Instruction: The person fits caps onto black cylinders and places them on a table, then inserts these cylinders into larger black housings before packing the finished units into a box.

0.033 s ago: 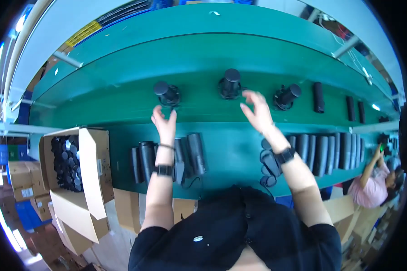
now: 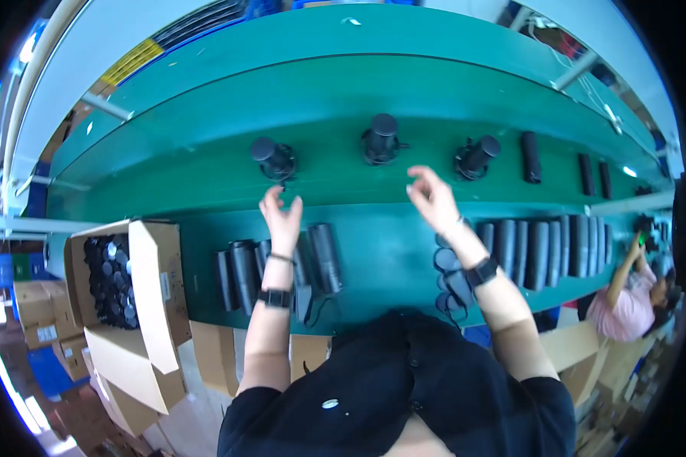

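Note:
My left hand point(image 2: 283, 219) is empty, its fingers curved and apart. It hovers just nearer than a black cylinder stand with a round top point(image 2: 273, 158) on the green bench. My right hand point(image 2: 436, 204) is also empty, thumb and fingers spread, between and nearer than two similar black pieces. One is the middle cylinder stand point(image 2: 381, 140); the other is the tilted right-hand one point(image 2: 477, 158). Below my left hand, partly hidden by my forearm, lie several black tubes point(image 2: 326, 257). Next to my right forearm is a row of dark tubes point(image 2: 537, 255).
An open cardboard box point(image 2: 162, 286) full of black round parts point(image 2: 113, 282) stands at left. A loose black tube point(image 2: 531, 158) lies at the back right, with two smaller tubes point(image 2: 586, 174) beyond. Round-ended black pieces point(image 2: 446, 260) lie by my right forearm. A person in pink point(image 2: 625, 308) works at far right.
My right hand has drawn slightly back toward me, away from the middle cylinder stand. My left hand has come a little nearer too. The whole view has shifted slightly; the black pieces stay in place.

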Motion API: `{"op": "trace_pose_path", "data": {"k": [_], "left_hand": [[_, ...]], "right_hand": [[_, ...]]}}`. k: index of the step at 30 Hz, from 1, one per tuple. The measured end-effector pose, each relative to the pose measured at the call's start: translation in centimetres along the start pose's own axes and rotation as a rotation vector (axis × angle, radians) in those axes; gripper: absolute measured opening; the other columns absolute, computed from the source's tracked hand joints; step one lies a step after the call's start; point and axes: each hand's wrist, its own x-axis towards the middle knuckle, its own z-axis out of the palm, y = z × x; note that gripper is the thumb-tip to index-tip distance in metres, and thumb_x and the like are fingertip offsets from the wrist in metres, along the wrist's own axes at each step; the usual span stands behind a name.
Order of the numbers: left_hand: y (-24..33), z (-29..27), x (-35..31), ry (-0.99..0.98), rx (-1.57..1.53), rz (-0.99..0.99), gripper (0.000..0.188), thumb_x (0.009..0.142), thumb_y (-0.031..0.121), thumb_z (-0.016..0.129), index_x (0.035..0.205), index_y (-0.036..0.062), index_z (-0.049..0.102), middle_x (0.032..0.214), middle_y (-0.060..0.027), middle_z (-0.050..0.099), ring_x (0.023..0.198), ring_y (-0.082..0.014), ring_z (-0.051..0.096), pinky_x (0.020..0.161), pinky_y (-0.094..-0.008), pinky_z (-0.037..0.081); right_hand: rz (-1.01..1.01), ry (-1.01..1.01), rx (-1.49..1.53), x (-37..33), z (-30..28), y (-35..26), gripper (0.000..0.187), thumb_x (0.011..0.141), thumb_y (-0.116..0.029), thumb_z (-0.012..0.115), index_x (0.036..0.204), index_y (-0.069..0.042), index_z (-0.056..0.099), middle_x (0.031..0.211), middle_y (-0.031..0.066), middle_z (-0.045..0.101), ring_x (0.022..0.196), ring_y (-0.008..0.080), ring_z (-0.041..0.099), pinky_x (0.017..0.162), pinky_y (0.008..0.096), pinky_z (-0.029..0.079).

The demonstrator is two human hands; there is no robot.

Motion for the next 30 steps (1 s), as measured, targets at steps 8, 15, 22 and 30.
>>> {"op": "trace_pose_path", "data": {"k": [8, 15, 22, 30], "left_hand": [[2.2, 3.1, -10.2, -0.266, 0.561, 0.204, 0.071, 0.068, 0.022, 0.077, 0.13, 0.0104, 0.044, 0.127, -0.0232, 0.039, 0.115, -0.0419, 0.041, 0.094, -0.0484, 0.041], [1.7, 3.6, -10.5, -0.385, 0.793, 0.148, 0.075, 0.068, 0.021, 0.075, 0.133, 0.0131, 0.038, 0.131, -0.0233, 0.032, 0.11, -0.0462, 0.043, 0.092, -0.0495, 0.044], [5.9, 3.0, -12.7, -0.282, 0.814, 0.29, 0.076, 0.07, 0.024, 0.075, 0.135, 0.0134, 0.038, 0.135, -0.026, 0.03, 0.118, -0.0445, 0.038, 0.093, -0.0506, 0.043], [9.7, 6.3, -15.2, -0.719, 0.237, 0.292, 0.066, 0.078, 0.02, 0.071, 0.136, 0.0079, 0.041, 0.102, -0.0161, 0.059, 0.085, -0.0273, 0.061, 0.075, -0.039, 0.05]], "right_hand": [[0.048, -0.266, 0.278, -8.4, 1.0, -3.5, 0.087, 0.075, -0.006, 0.055, 0.15, -0.013, 0.011, 0.062, 0.0102, 0.062, 0.056, 0.019, 0.061, 0.054, 0.0328, 0.049], [0.128, -0.242, 0.662, -12.6, -0.2, -1.2, 0.085, 0.085, -0.003, 0.053, 0.15, -0.012, -0.001, 0.062, 0.0076, 0.061, 0.052, 0.0135, 0.057, 0.05, 0.0277, 0.047], [0.092, -0.147, 0.697, -15.9, -3.3, -0.1, 0.08, 0.085, -0.009, 0.057, 0.149, -0.009, 0.009, 0.062, 0.0072, 0.062, 0.051, 0.0134, 0.057, 0.049, 0.0274, 0.048], [0.312, -0.06, 0.755, -26.6, -5.8, 5.5, 0.031, 0.091, -0.013, 0.057, 0.122, -0.008, 0.059, 0.06, 0.0013, 0.058, 0.053, 0.0068, 0.052, 0.048, 0.0226, 0.04]]}}
